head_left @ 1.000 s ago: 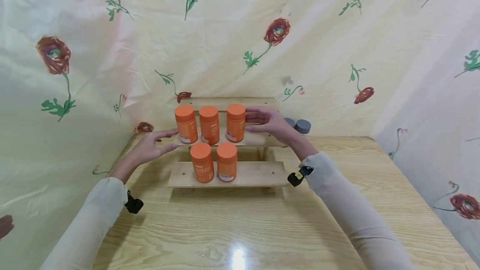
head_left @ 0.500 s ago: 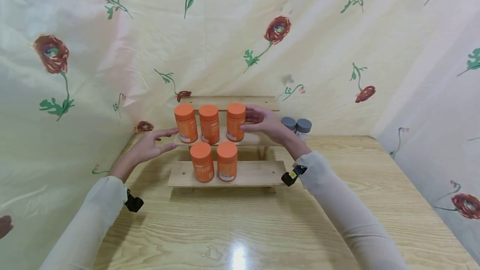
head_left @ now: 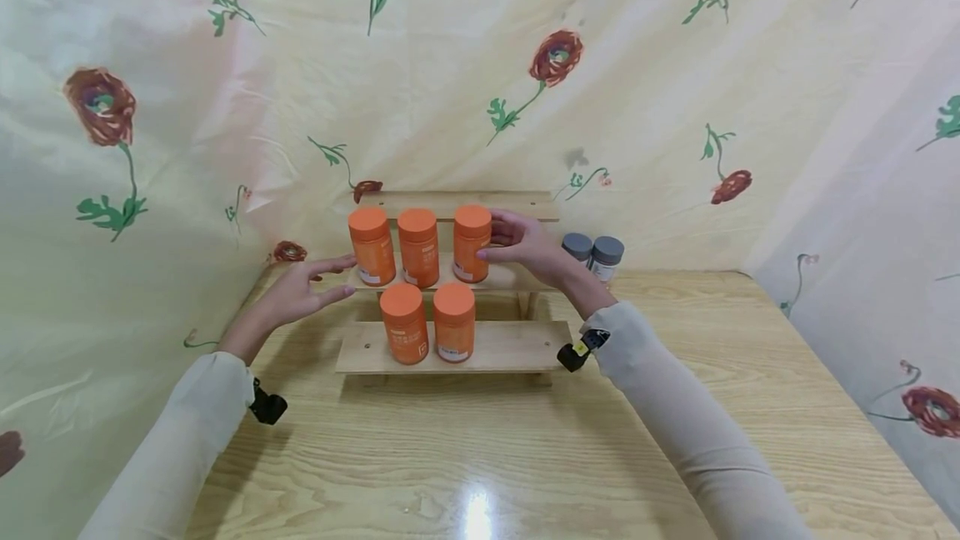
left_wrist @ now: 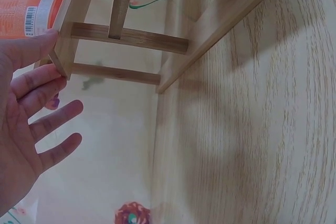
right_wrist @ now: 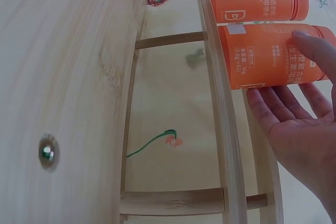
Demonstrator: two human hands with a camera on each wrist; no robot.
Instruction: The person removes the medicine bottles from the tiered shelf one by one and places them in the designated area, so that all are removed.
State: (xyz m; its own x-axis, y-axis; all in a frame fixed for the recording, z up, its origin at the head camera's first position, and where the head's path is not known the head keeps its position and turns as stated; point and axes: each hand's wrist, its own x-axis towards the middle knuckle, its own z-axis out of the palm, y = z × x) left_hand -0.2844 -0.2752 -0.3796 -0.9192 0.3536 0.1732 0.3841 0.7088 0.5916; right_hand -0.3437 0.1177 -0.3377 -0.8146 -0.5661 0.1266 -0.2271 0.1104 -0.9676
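My right hand holds the rightmost orange jar on the middle tier of a stepped wooden rack. In the right wrist view the thumb lies over the label of that jar, and the fingers reach behind it. At the other end of the tier, my left hand grips the board's end between thumb and first fingers; its other fingers are spread. Two more orange jars, a left one and a middle one, stand on this tier, the left one close to my left fingertips.
On the lowest tier stand two orange jars, one left and one right. Two grey-lidded jars stand behind the rack's right side. The wooden table backs onto a flower-patterned cloth.
My right hand has moved slightly left, its thumb coming round the front of the rightmost jar. The grey-lidded jars show more behind the arm. My left hand keeps its place.
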